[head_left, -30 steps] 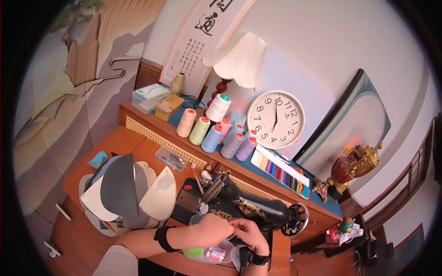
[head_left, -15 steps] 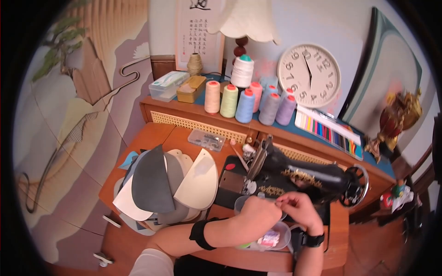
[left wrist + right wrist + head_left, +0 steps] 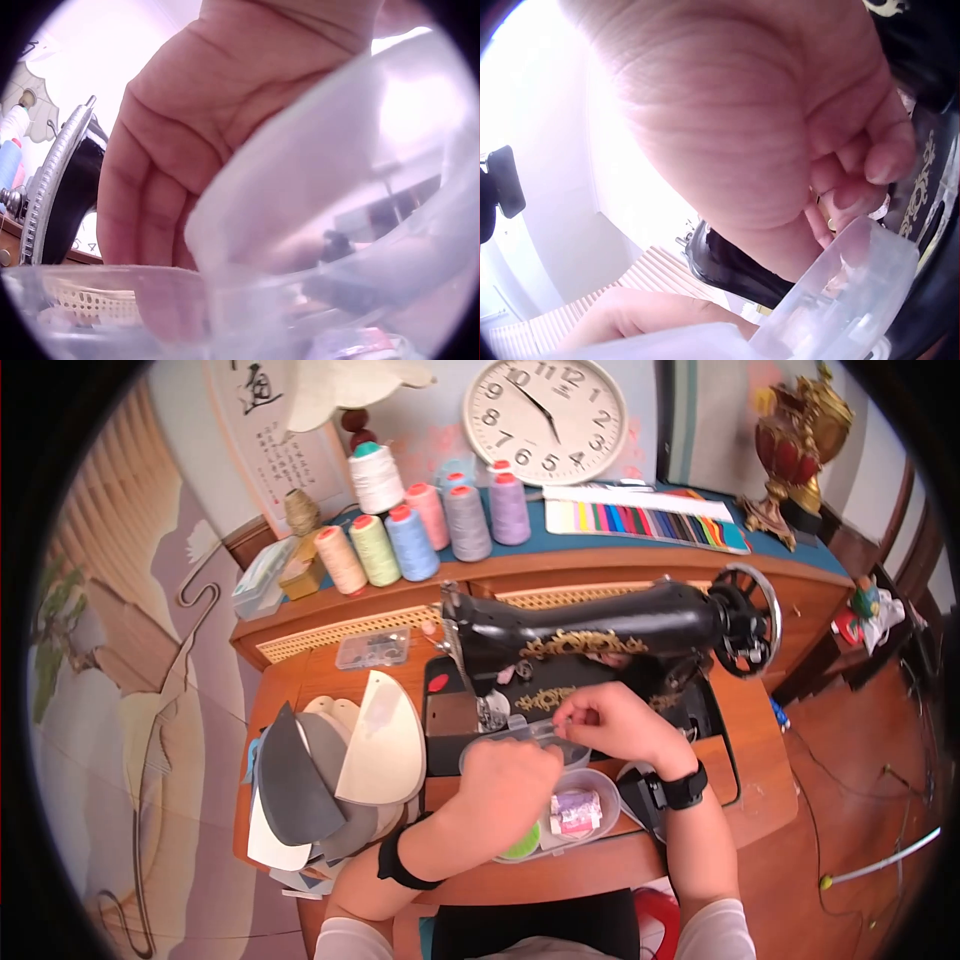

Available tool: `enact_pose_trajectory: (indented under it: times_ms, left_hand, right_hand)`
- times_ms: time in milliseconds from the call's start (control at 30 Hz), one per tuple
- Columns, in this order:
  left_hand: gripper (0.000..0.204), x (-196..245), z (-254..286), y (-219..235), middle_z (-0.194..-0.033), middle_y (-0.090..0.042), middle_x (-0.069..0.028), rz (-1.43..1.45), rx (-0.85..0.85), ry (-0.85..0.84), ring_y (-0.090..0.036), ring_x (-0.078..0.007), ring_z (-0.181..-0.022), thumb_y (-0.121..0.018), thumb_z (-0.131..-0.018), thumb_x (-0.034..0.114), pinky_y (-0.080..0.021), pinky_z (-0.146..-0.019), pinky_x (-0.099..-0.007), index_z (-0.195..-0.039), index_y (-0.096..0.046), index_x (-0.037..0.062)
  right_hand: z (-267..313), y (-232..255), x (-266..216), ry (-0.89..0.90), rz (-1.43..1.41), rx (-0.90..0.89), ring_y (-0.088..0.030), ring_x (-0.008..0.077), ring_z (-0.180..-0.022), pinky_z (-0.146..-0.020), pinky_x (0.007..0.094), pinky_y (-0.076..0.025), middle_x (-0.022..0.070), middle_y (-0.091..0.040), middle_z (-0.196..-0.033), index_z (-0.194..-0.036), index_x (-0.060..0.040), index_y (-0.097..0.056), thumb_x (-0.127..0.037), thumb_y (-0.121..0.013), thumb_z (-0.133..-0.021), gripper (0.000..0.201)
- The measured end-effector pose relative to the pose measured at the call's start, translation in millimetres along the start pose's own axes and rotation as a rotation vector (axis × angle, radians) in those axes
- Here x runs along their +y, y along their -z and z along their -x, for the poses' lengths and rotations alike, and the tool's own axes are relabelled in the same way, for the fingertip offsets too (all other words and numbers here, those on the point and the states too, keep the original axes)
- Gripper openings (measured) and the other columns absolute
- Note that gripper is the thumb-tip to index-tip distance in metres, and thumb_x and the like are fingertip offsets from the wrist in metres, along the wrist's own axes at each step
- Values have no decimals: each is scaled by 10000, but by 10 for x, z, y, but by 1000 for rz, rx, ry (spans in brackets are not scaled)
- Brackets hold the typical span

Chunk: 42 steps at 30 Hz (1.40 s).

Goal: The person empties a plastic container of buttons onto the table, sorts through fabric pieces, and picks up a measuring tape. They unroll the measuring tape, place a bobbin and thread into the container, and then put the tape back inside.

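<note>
A clear plastic box with rounded compartments (image 3: 605, 785) sits before the black sewing machine (image 3: 620, 622). Over its near side is my left hand (image 3: 510, 785), back upward; in the left wrist view its fingers (image 3: 146, 202) point down behind the clear plastic wall (image 3: 247, 195). My right hand (image 3: 620, 725) is at the far compartment, fingers curled and thumb close to them. Its fingertips (image 3: 855, 195) are just above a raised clear plastic edge (image 3: 877, 255); I cannot tell what they hold. A pink-and-white wrapped piece (image 3: 577, 815) and a green piece (image 3: 522, 843) lie in the near compartments.
Grey and cream cut pieces (image 3: 382, 745) are stacked on the table at left. A small clear case (image 3: 373, 648) lies behind them. Several thread cones (image 3: 412, 545), a striped colour card (image 3: 640, 520) and a round clock (image 3: 545, 420) stand along the shelf. The machine's handwheel (image 3: 752, 622) is at right.
The head view has swung, so the machine now appears level. The hands, overlapping before, show a small gap between the right fingertips and the left hand. Both remain over the plastic box.
</note>
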<state>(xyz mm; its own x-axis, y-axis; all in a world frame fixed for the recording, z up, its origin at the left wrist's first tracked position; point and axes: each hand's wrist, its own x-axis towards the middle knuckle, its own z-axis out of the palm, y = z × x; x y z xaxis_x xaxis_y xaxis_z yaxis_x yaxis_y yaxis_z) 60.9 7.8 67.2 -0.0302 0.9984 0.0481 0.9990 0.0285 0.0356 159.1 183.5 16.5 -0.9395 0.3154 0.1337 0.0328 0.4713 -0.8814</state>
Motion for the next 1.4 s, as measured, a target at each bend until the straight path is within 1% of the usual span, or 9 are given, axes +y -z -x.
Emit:
enact_pose_trajectory:
  times_ms: [100, 133, 367, 533, 600, 733, 1200, 1267, 1400]
  left_hand:
    - [176, -1, 11, 58, -659, -608, -94, 19, 100, -5, -647, -264, -637, -606, -858, 234, -499, -544, -364, -784, -613, 75]
    - [176, -6, 11, 66, -659, -608, -94, 28, 81, -18, -647, -264, -637, -606, -858, 234, -499, -544, -364, -784, -613, 75]
    - [212, -7, 3, 30, -678, -590, -98, -10, 51, -12, -620, -276, -656, -647, -819, 255, -480, -572, -379, -713, -624, 72]
    - [192, 6, 10, -11, -682, -589, -89, -51, 44, -20, -614, -272, -658, -647, -814, 231, -480, -576, -372, -714, -631, 68]
    - [186, 17, 1, -20, -682, -588, -88, -59, 46, -20, -613, -270, -659, -647, -812, 224, -480, -577, -369, -713, -633, 67]
    - [172, 27, -5, -38, -673, -581, -83, -57, 65, -29, -611, -265, -662, -648, -809, 211, -480, -584, -365, -712, -637, 69]
    - [197, 19, 33, -86, -672, -600, -61, -72, 73, -44, -632, -222, -662, -662, -793, 243, -498, -585, -325, -675, -651, 86]
    - [203, -9, 46, -10, -700, -623, -69, -27, 54, -31, -645, -226, -672, -656, -803, 258, -501, -577, -325, -697, -654, 85]
    - [142, -45, 112, 183, -725, -647, -73, 93, 12, 23, -671, -222, -705, -656, -786, 214, -512, -584, -324, -810, -660, 74]
  right_hand:
    - [-2, 11, -33, 39, 34, 4, -531, 137, -537, -528, 283, -433, 65, -574, -594, -848, -21, -683, -145, -724, -755, 161]
    - [7, 30, -63, 6, 84, -37, -497, 42, -605, -548, 225, -421, -11, -580, -642, -884, -7, -673, -97, -709, -806, 125]
    - [11, 25, -36, 59, 263, 13, -559, 200, -544, -536, 319, -439, 82, -574, -598, -863, -32, -680, -111, -714, -728, 160]
    - [8, 30, -39, 53, 262, -6, -559, 205, -549, -537, 328, -435, 82, -570, -598, -861, -32, -677, -107, -720, -720, 166]
    - [7, 38, -78, -2, 301, -14, -642, 266, -679, -619, 350, -497, 103, -641, -684, -828, -63, -694, -126, -728, -689, 156]
    - [6, 30, -30, 40, 285, -17, -546, 207, -555, -545, 327, -431, 75, -555, -594, -867, -30, -674, -111, -722, -720, 174]
    - [8, 14, -83, 22, 225, -42, -487, 105, -558, -528, 270, -408, 39, -542, -610, -860, -2, -664, -31, -671, -756, 108]
    - [6, -5, -142, 34, 241, -44, -525, 199, -532, -525, 306, -419, 95, -571, -605, -837, -4, -663, -49, -657, -751, 98]
    - [8, -11, -237, -6, 259, -20, -448, 64, -546, -503, 239, -381, 34, -544, -610, -874, 12, -670, -32, -654, -783, 102]
